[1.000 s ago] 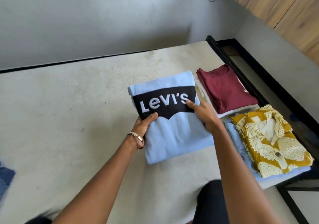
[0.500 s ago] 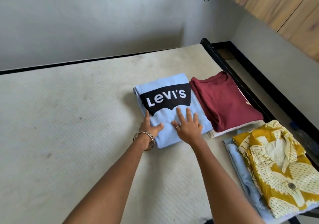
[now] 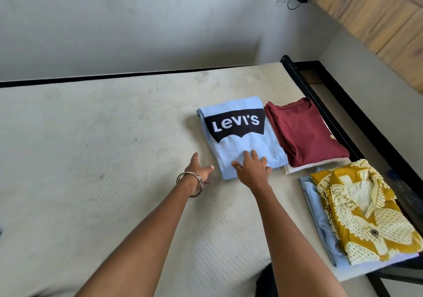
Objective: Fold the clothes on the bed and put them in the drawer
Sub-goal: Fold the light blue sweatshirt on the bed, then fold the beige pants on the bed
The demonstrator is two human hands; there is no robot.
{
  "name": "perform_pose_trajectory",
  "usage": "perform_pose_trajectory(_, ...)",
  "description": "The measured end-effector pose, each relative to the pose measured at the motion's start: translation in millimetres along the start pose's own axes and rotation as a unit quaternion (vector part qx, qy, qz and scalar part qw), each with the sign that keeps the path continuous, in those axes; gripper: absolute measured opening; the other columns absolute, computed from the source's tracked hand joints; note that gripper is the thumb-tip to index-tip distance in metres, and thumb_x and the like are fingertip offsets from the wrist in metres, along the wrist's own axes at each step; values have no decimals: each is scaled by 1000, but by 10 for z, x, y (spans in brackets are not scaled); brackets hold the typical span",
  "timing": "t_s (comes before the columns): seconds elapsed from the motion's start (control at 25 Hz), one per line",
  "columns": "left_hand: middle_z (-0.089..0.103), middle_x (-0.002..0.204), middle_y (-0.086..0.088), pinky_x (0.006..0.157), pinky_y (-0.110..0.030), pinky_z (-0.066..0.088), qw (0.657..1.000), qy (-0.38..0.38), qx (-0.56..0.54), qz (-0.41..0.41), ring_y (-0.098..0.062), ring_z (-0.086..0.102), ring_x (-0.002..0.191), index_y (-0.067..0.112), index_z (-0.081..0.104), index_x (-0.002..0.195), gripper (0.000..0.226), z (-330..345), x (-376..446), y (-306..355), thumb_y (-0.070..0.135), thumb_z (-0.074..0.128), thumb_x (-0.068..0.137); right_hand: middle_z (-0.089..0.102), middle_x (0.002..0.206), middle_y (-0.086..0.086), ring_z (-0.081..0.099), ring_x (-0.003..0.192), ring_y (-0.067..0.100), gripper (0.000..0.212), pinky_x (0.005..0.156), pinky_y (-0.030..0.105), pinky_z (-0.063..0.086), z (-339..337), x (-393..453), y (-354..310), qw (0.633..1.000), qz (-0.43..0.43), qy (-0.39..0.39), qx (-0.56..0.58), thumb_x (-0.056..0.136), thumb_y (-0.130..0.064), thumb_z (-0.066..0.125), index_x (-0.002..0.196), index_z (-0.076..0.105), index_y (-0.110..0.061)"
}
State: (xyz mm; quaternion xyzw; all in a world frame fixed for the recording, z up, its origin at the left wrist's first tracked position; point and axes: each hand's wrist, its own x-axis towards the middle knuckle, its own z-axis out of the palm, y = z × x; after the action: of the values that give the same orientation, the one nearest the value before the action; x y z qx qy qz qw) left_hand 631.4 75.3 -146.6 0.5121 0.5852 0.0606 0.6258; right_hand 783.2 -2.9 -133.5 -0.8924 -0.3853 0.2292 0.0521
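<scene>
The folded Levi's T-shirt [image 3: 240,136], centre frame, is pressed flat by the spread right hand [image 3: 251,168]; stacking is judged next.

left arm: bare, reaching from near edge toward far side, two bangles at the wrist | left hand [image 3: 198,169]: fingers straight and loose, thumb pointing right, holding nothing | right arm: bare, stretched forward, right of the left arm | right hand [image 3: 251,169]: palm down, fingers spread flat, ring on one finger
</scene>
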Motion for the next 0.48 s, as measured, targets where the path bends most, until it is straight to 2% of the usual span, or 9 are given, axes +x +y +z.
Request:
perform_pose_trajectory(0.08,66,117,-9,65,-26,52,999,44,15,14,-20,69,71,26,28,148,64,-232,-246,-97,20,58,92,47,143,6,41,133,33,46,108,53,30,-7,-269,-180,994,-14,27,103,100,-42,49,139,46,-19)
perform_pose_trajectory(0.2,72,87,-8,51,-19,45,992,82,41,82,-20,65,62,15,57,127,35,-641,-681,-299,13,57,91,69,115,5,60,114,28,25,99,48,43,16,-685,-562,964,-53,66,250,97,-22,54,120,62,-16)
perform_pose_trajectory(0.28,72,81,-9,59,-20,51,983,105,65,133,-24,68,65,11,64,117,26,-1030,-989,-485,10,57,91,74,103,6,65,103,28,23,92,41,49,42,-991,-901,950,-95,88,285,93,-8,52,111,67,-11)
perform_pose_trajectory(0.4,73,77,-5,76,-30,57,968,159,92,172,-23,71,70,16,70,101,17,-1788,-1433,-923,11,58,90,72,83,3,68,86,20,34,73,15,46,205,-1539,-1480,928,-172,79,320,82,9,46,102,69,-8)
perform_pose_trajectory(0.48,74,74,-2,78,-34,56,946,248,126,165,-21,70,77,24,72,92,18,-2382,-1692,-1301,14,57,89,70,81,0,67,81,17,35,74,18,46,408,-1875,-1883,922,-211,55,319,82,10,45,101,69,-8)
